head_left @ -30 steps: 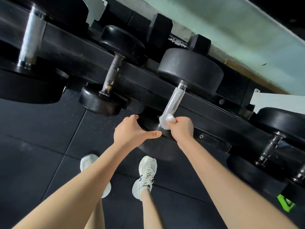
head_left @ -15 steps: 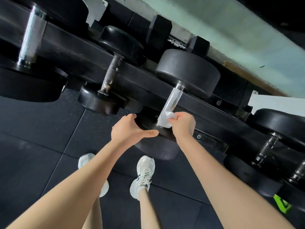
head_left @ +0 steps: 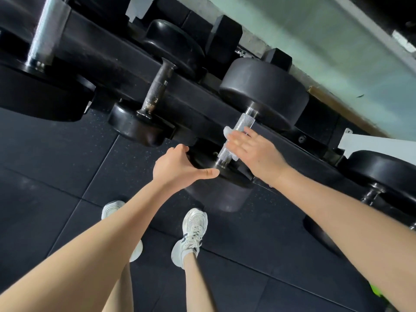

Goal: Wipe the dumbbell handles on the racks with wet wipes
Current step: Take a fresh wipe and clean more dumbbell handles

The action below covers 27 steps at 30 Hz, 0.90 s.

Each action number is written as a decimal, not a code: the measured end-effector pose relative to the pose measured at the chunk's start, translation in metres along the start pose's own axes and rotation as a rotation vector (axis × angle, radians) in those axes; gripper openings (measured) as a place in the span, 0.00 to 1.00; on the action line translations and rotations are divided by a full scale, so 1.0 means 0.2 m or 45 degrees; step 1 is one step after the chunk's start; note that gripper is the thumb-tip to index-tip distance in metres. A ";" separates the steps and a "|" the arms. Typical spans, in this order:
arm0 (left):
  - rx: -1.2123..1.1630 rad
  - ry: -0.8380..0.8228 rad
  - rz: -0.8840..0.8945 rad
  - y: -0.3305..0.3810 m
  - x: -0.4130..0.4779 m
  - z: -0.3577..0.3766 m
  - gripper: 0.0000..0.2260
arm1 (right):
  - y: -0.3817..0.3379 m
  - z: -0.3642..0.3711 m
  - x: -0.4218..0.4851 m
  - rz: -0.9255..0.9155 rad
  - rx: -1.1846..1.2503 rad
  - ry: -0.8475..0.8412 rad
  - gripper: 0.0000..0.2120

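Far left: a big dumbbell [head_left: 45,93] sits on the rack [head_left: 108,68], its bright handle running up out of frame.
Next along: a smaller dumbbell [head_left: 139,124] with a dark, worn handle lies across the same beam, well apart from my hands.
Below: my white shoes [head_left: 194,233] stand on the dark floor mats [head_left: 56,176], partly hidden by my left forearm.
My left hand [head_left: 177,167]: fingers are curled over the rim of the near head [head_left: 216,194], thumb stretched along its edge.
Handle [head_left: 245,122]: knurled silver, running from that near head up to the far head; its middle is covered.
Wet wipe [head_left: 227,132]: white and bunched, pressed against the handle, poking out beyond my fingertips.
My right hand [head_left: 254,152]: fingers straight and slightly spread, flat on the wipe, blurred.
Right: a white bracket [head_left: 371,143] is above another dumbbell [head_left: 382,167], which my right forearm partly blocks.
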<state>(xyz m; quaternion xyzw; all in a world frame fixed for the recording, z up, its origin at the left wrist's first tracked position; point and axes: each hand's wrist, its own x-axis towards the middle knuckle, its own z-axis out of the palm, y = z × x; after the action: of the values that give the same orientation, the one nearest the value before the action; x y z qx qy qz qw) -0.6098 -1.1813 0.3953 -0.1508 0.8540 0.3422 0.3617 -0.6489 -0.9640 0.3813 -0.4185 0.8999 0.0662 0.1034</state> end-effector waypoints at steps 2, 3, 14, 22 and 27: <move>-0.002 0.008 0.005 0.00 0.00 0.00 0.47 | 0.09 -0.04 0.06 0.102 -0.095 -0.060 0.20; -0.007 0.012 0.006 -0.01 0.00 0.00 0.47 | 0.10 -0.07 0.09 0.177 -0.094 -0.138 0.21; -0.044 0.017 -0.002 -0.01 -0.02 0.00 0.45 | 0.10 -0.12 0.09 0.226 0.219 -0.188 0.34; -0.064 0.010 -0.025 -0.02 -0.02 0.01 0.46 | -0.11 -0.25 -0.03 0.767 0.776 -0.156 0.21; -0.077 0.008 -0.030 -0.02 -0.02 0.01 0.46 | -0.11 -0.25 -0.11 1.417 0.761 0.158 0.11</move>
<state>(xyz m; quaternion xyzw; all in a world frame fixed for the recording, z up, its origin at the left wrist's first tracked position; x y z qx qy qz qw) -0.6040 -1.1824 0.3955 -0.1728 0.8427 0.3629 0.3582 -0.6241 -0.9727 0.4341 0.1558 0.9667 -0.1686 0.1135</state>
